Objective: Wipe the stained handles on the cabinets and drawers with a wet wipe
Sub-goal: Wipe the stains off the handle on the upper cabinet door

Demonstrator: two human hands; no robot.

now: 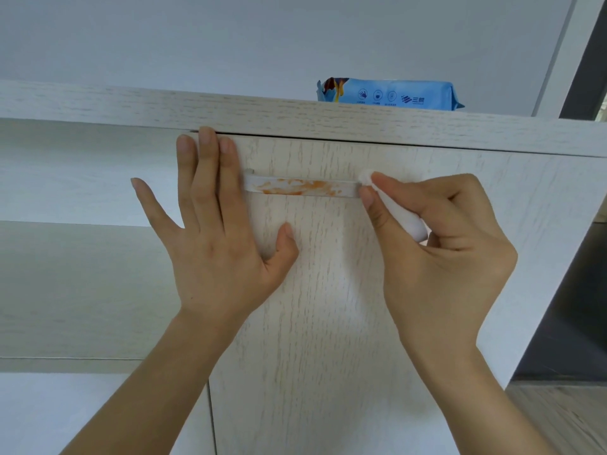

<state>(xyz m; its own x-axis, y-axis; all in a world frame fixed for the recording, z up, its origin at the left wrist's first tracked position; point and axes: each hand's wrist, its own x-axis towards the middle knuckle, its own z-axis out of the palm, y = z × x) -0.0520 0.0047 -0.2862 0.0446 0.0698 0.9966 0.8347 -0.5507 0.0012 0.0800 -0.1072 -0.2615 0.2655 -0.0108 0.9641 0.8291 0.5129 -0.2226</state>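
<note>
A white bar handle (300, 187) runs across the upper part of a pale wood-grain cabinet door (315, 307). Orange smears cover most of the handle's front. My right hand (440, 251) pinches a folded white wet wipe (402, 211) between thumb and fingers, and the wipe's tip touches the handle's right end. My left hand (216, 231) lies flat on the door with fingers spread. Its fingertips reach the door's top edge and cover the handle's left end.
A blue wet-wipe pack (391, 95) lies on the cabinet top (230, 110) above the door. Open shelves (72, 224) sit to the left of the door. A dark gap (571, 307) and wooden floor (565, 418) lie to the right.
</note>
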